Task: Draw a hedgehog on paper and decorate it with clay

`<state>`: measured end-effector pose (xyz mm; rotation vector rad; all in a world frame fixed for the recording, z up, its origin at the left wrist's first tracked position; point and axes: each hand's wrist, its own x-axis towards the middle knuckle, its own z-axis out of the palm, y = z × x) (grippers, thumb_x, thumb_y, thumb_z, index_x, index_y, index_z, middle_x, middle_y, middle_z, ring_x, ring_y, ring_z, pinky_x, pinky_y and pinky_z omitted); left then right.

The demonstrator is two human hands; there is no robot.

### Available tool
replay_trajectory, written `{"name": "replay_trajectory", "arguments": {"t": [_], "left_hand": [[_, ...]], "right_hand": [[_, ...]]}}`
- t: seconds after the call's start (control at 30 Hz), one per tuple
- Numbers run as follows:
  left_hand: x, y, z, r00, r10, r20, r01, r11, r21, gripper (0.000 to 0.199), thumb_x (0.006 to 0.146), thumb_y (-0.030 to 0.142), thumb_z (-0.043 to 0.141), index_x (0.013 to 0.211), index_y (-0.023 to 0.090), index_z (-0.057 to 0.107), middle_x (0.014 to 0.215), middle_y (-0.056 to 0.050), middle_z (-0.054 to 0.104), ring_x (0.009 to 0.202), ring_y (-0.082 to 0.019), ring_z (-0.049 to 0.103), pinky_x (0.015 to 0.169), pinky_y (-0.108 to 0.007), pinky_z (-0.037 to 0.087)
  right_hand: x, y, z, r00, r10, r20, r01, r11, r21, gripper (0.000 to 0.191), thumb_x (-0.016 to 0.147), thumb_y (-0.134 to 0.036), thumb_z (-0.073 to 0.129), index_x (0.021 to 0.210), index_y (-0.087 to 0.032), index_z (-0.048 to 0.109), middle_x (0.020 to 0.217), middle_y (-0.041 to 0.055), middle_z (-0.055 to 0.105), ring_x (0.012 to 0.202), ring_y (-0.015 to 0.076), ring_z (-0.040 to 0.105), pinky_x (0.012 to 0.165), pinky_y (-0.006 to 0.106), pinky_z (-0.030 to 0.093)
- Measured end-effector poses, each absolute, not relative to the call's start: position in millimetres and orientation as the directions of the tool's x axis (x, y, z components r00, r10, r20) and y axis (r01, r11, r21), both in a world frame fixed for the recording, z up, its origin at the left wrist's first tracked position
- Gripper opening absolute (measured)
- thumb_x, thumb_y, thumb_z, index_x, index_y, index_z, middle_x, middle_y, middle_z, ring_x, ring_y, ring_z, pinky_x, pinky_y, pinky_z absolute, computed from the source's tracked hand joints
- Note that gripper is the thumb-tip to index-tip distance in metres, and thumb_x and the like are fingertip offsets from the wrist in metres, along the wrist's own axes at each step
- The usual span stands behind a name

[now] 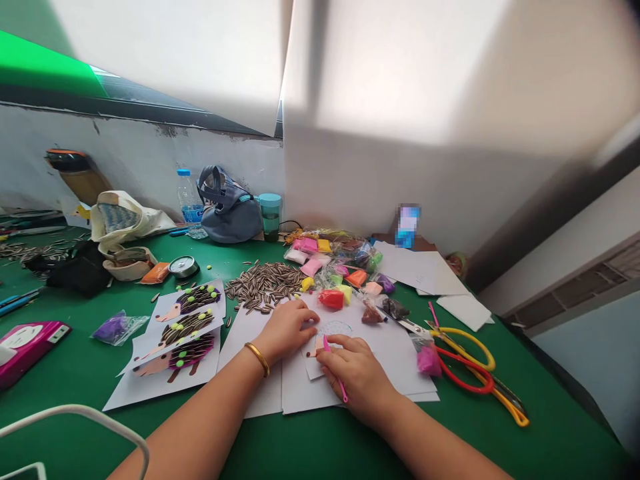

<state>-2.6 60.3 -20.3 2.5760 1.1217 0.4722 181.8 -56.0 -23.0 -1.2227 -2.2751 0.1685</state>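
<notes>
Centrally, a small drawing sheet (313,375) lies on larger white papers (300,398), bearing a blue outline (334,326) and a peach clay patch (318,344); clock directions run from it, with twelve toward the wall. As seen from beside the green table (260,453), the right hand (359,377), at four o'clock, pinches a pink modelling tool (343,390) slantwise between thumb and fingers. At ten o'clock, the left hand (286,327) lies palm down, fingers loosely bent; no object shows in it, though its underside is hidden. Sunflower seeds (263,283) are heaped at eleven, a red clay packet (331,298) sits at twelve, red-handled scissors (457,383) lie near three, and seed-covered hedgehog pictures (195,359) at nine. Regarding handling, the slim tool is probably light, stiff and rather smooth, best pinched low on the shaft. The sheet appears thin and easily creased, best pressed flat by its bare margin; the clay is probably soft and quick to dent, so fingertips should avoid it.
</notes>
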Motion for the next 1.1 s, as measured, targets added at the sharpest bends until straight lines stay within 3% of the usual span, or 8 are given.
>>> {"name": "replay_trajectory", "arguments": {"t": [0.7,1.1], "left_hand": [[-3,61,-23,0.637,0.745,0.195,0.647,-0.655,0.39,0.019,0.082,0.029,0.068,0.1,0.028,0.073,0.097,-0.003,0.065,0.094,-0.02,0.059,0.081,-0.032,0.041],[-4,61,-23,0.643,0.742,0.191,0.644,-0.658,0.39,0.02,0.082,0.03,0.068,0.102,0.028,0.072,0.098,-0.003,0.064,0.096,-0.021,0.059,0.083,-0.032,0.041]], "right_hand": [[181,-57,-30,-0.506,0.785,0.357,0.705,0.615,-0.354,0.027,0.09,-0.014,0.054,0.115,-0.025,0.059,0.102,0.0067,0.074,0.124,0.0244,0.053,0.093,0.039,0.035],[186,-55,-17,-0.363,0.81,0.461,0.712,0.56,-0.423,0.022,0.094,-0.016,0.049,0.108,-0.025,0.063,0.097,0.0051,0.073,0.107,0.0231,0.059,0.09,0.039,0.039]]}}
